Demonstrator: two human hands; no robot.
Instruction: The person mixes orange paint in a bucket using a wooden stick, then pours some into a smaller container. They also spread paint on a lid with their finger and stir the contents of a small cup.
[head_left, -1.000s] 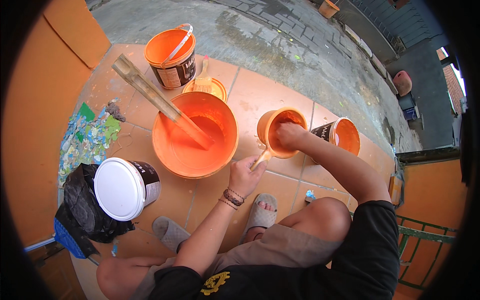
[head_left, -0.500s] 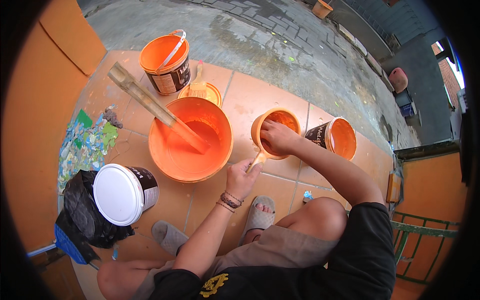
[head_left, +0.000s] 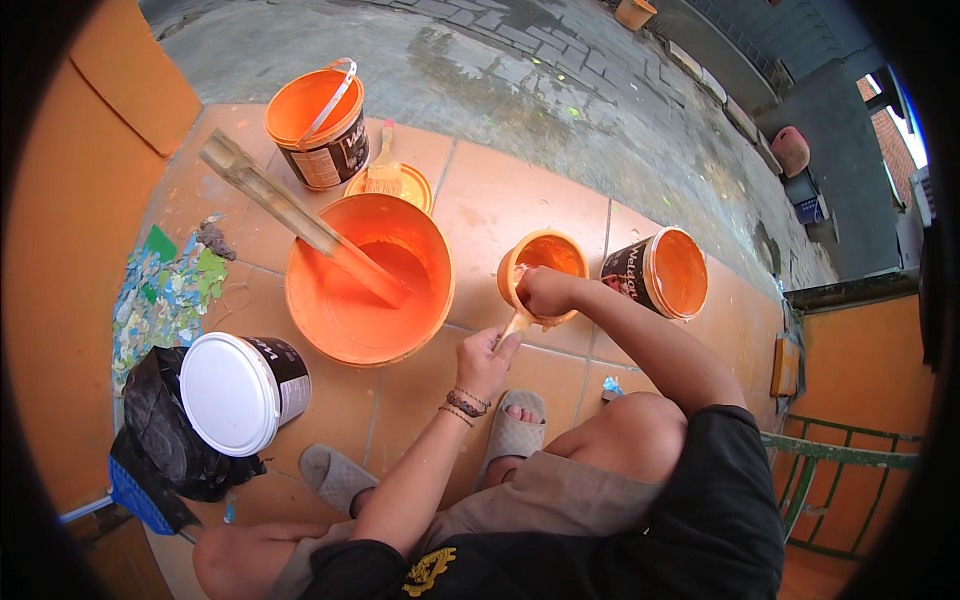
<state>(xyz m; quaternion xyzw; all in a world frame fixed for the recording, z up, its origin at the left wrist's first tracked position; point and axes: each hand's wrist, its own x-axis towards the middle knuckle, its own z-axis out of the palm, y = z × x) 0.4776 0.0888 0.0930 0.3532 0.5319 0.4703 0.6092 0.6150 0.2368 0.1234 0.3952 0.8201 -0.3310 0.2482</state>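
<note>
My left hand (head_left: 485,362) grips the pale handle of an orange dipper (head_left: 580,250), held tilted above the tiles. Down inside its bowl is my right hand (head_left: 548,292), with the fingers curled; whatever they hold is hidden. Wet orange coats the inside of the dipper, and something whitish shows beside the right fingers. Left of the dipper stands a large bucket (head_left: 440,300) of orange paint, a bamboo stick (head_left: 270,190) leaning in it. Close to my right forearm, a smaller paint pail (head_left: 630,270) lies tipped on its side, orange within.
Behind the big bucket stand an open pail (head_left: 322,165) and an orange-smeared lid (head_left: 415,188) with a paintbrush (head_left: 384,165) on it. A white-lidded pail (head_left: 230,395) sits beside a black plastic bag (head_left: 165,420). Paint flakes (head_left: 165,290) lie along the left wall.
My right hand has drawn back slightly toward me inside the dipper, and its fingers look more curled. My left hand keeps its hold on the handle. The whole view has shifted slightly.
</note>
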